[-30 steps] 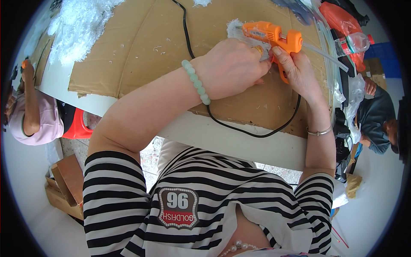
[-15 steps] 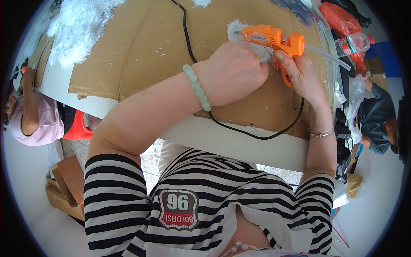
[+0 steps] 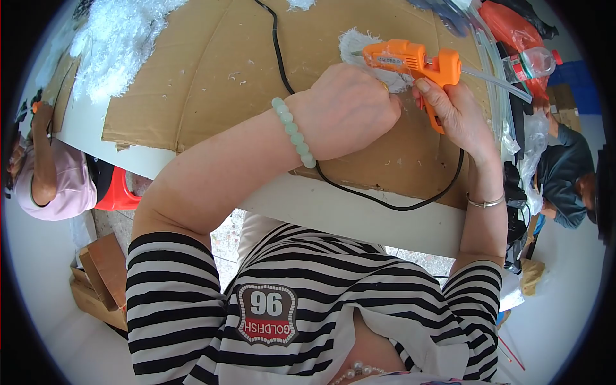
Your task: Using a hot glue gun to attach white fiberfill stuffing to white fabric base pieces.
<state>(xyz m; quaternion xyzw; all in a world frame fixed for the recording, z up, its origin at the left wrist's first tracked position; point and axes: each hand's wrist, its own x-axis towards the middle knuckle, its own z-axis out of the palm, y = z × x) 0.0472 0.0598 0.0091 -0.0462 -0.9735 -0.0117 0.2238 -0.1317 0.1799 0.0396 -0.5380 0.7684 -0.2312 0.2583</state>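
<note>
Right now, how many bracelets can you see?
2: a pale green beaded bracelet around the wrist of the left hand, and a thin silver bracelet around the wrist of the right hand, holding the orange glue gun. Others may be hidden.

Pretty brightly lit in there; speckled floor can be seen past the white counter, a red seat is parked off left, cardboard boxes are piled by a pale wall.

2 digits and lettering mark the badge on the striped shirt.
</note>
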